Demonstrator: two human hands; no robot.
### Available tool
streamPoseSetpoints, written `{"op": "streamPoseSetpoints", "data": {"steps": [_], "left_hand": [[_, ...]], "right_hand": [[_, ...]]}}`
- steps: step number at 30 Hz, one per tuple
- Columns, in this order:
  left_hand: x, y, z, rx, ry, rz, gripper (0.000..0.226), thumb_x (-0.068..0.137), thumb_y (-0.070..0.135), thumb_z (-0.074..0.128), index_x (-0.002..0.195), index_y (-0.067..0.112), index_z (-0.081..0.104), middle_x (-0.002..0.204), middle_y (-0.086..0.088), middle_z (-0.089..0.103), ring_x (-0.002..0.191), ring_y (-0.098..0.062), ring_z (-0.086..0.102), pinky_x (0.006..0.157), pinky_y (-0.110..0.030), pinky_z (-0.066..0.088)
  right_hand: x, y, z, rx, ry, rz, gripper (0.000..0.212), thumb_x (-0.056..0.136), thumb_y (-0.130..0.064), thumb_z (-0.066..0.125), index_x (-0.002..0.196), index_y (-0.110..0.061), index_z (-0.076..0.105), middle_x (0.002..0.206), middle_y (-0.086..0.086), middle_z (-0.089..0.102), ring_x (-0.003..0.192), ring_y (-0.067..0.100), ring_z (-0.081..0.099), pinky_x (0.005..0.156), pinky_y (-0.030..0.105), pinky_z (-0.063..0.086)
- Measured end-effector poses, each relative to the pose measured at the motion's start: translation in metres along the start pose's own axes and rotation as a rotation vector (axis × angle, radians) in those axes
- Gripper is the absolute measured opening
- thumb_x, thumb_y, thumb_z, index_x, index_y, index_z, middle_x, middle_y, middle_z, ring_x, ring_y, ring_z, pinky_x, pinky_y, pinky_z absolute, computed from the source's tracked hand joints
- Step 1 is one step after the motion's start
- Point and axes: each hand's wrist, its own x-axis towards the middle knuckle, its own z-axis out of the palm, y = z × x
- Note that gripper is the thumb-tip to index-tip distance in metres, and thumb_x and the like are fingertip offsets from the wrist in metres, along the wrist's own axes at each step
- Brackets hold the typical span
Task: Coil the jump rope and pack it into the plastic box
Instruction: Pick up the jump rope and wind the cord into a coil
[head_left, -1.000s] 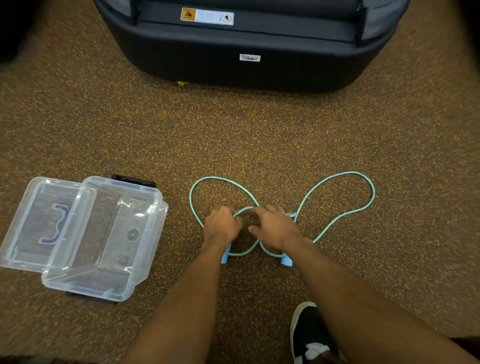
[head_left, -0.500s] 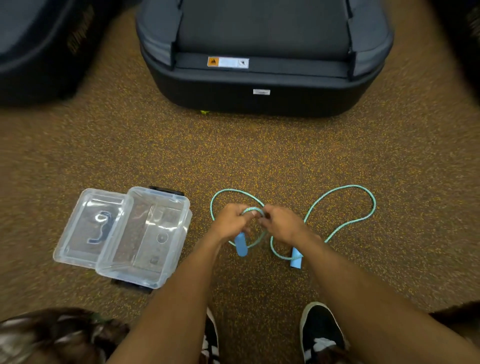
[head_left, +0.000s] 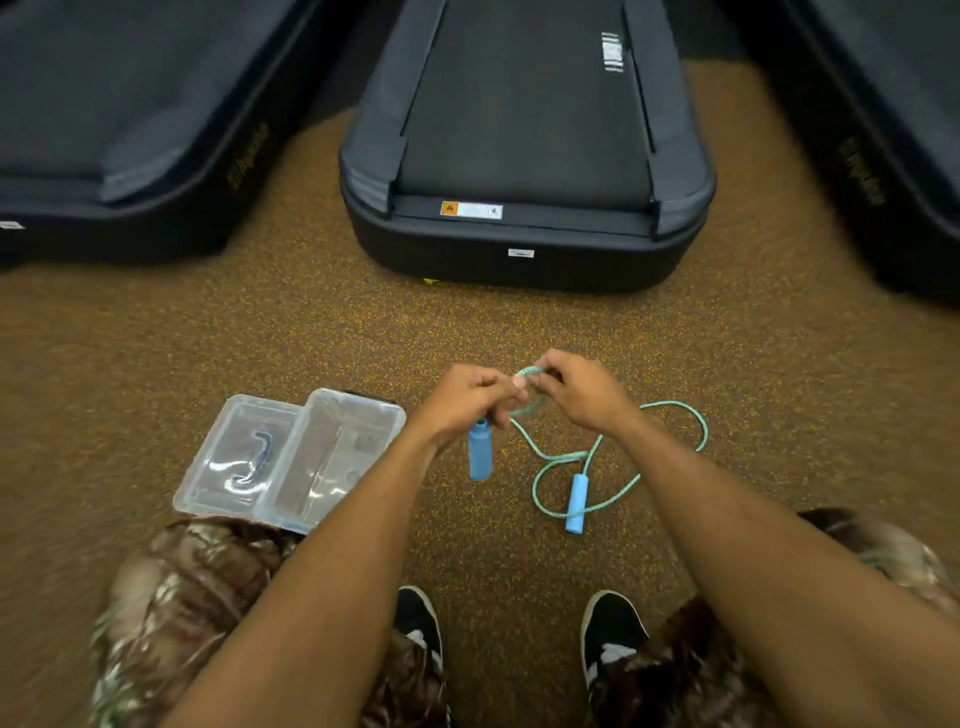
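Head view: the left hand (head_left: 462, 402) is raised above the speckled floor (head_left: 311, 338), just right of the plastic box (head_left: 397, 415). Its fingers are curled round the top of a blue handle (head_left: 479, 452), which hangs straight down. The right hand (head_left: 582, 395), a little further right of the box, pinches a small loop of the teal jump rope (head_left: 551, 459) between thumb and fingertips, close against the left hand. The rest of the rope trails down to the floor in loose curves (none of it is in the box). The second handle (head_left: 576, 501) lies flat there. The box sits open on the floor, with its clear lid (head_left: 208, 478) touching its left side.
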Motion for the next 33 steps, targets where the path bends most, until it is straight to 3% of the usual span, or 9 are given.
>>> {"op": "streamPoseSetpoints", "data": {"steps": [3,8,15,19,22,24,27,30,33], "left_hand": [[-0.014,0.028,0.0,-0.054,0.013,0.047,0.027,0.099,0.027,0.056,0.094,0.007,0.075,0.063,-0.005,0.066,0.061,-0.016,0.065,0.065,-0.025,0.052],[-0.03,0.066,0.004,-0.399,-0.008,0.085,0.031,0.102,0.024,0.051,0.095,0.003,0.073,0.059,-0.004,0.062,0.057,-0.018,0.063,0.062,-0.025,0.053],[-0.055,0.113,0.011,-0.518,-0.016,0.103,0.034,0.103,0.026,0.047,0.104,0.0,0.069,0.06,-0.002,0.062,0.058,-0.015,0.065,0.062,-0.025,0.055],[-0.067,0.135,0.013,-0.632,-0.031,0.101,0.036,0.104,0.029,0.043,0.115,0.004,0.067,0.067,0.0,0.067,0.057,-0.012,0.064,0.059,-0.026,0.053],[-0.076,0.141,0.011,-0.72,-0.056,0.116,0.036,0.103,0.031,0.043,0.12,0.012,0.069,0.082,-0.002,0.074,0.066,-0.012,0.069,0.063,-0.028,0.053],[-0.08,0.147,0.009,-0.749,-0.052,0.153,0.035,0.103,0.029,0.043,0.124,0.015,0.068,0.09,-0.003,0.076,0.073,-0.013,0.072,0.066,-0.029,0.056],[-0.088,0.162,0.006,-0.793,0.0,0.227,0.035,0.103,0.023,0.042,0.13,0.01,0.062,0.08,-0.005,0.074,0.07,-0.015,0.072,0.071,-0.03,0.06],[-0.096,0.176,-0.003,-0.801,0.007,0.309,0.034,0.104,0.021,0.04,0.127,0.008,0.062,0.077,-0.007,0.075,0.081,-0.018,0.074,0.083,-0.033,0.059],[-0.101,0.182,-0.009,-0.72,0.008,0.32,0.033,0.102,0.02,0.042,0.119,0.005,0.066,0.095,-0.012,0.077,0.097,-0.022,0.073,0.092,-0.036,0.054]], "right_hand": [[-0.011,-0.015,-0.024,0.022,0.057,-0.039,0.012,0.097,-0.039,0.058,0.092,-0.029,0.062,0.084,-0.005,0.067,0.076,0.014,0.06,0.064,0.031,0.044],[-0.027,-0.03,-0.053,0.101,0.139,-0.099,0.016,0.095,-0.036,0.062,0.082,-0.027,0.063,0.076,-0.005,0.068,0.069,0.011,0.057,0.061,0.028,0.042],[-0.049,-0.05,-0.074,0.161,0.17,-0.127,0.02,0.098,-0.034,0.059,0.083,-0.022,0.065,0.073,-0.005,0.068,0.068,0.01,0.062,0.061,0.026,0.045],[-0.061,-0.061,-0.084,0.233,0.19,-0.142,0.017,0.099,-0.032,0.057,0.083,-0.026,0.06,0.073,-0.006,0.067,0.062,0.001,0.062,0.055,0.014,0.043],[-0.064,-0.058,-0.084,0.329,0.22,-0.154,0.018,0.1,-0.03,0.057,0.083,-0.025,0.058,0.071,-0.007,0.062,0.057,0.0,0.06,0.053,0.014,0.044],[-0.065,-0.052,-0.085,0.36,0.252,-0.164,0.018,0.099,-0.03,0.058,0.084,-0.02,0.059,0.063,-0.008,0.055,0.053,0.006,0.054,0.054,0.024,0.045],[-0.072,-0.04,-0.084,0.432,0.272,-0.155,0.021,0.099,-0.033,0.057,0.083,-0.02,0.06,0.055,-0.012,0.05,0.052,0.009,0.047,0.055,0.034,0.044],[-0.083,-0.033,-0.083,0.477,0.267,-0.165,0.021,0.101,-0.031,0.054,0.083,-0.022,0.061,0.053,-0.017,0.048,0.05,0.003,0.043,0.053,0.031,0.038],[-0.093,-0.036,-0.085,0.442,0.243,-0.224,0.023,0.102,-0.034,0.052,0.084,-0.023,0.062,0.055,-0.016,0.048,0.053,0.002,0.041,0.054,0.028,0.034]]}}
